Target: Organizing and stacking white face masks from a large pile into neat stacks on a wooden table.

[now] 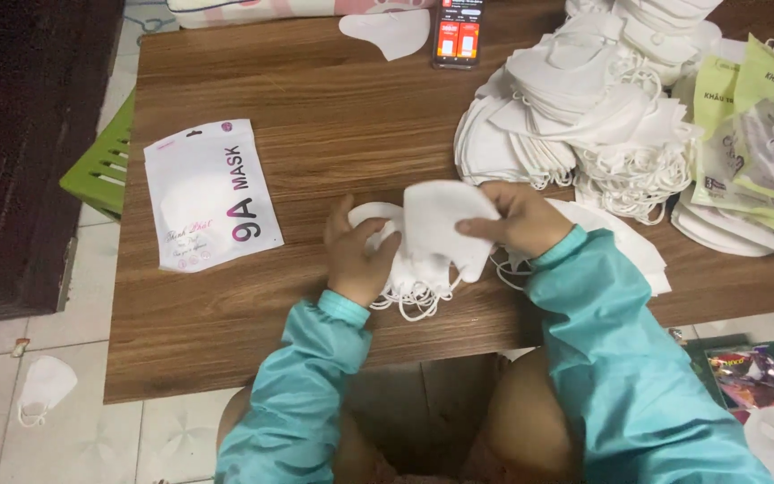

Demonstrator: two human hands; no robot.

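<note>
A person in teal long sleeves works at a brown wood-grain bench, both hands near the middle of its near edge. The right hand is clamped on a white folded fabric face mask, fingers and thumb pinching its upper edge so it hangs just above the bench. The left hand is curled shut around a small stack of matching white masks resting on the bench, their thin elastic ear loops spilling toward the near edge. The mask looks very light, soft and floppy, likely to bend or slip from a loose grip; it seems best taken by the firmer folded edge rather than by the loops, which could snag. A flat white printed resealable pouch lies toward the left edge, well apart from the hands. A large heap of loose white masks fills the far right corner, beside pale green packaged masks at the right edge. A smartphone with a lit screen sits at the far edge.
</note>
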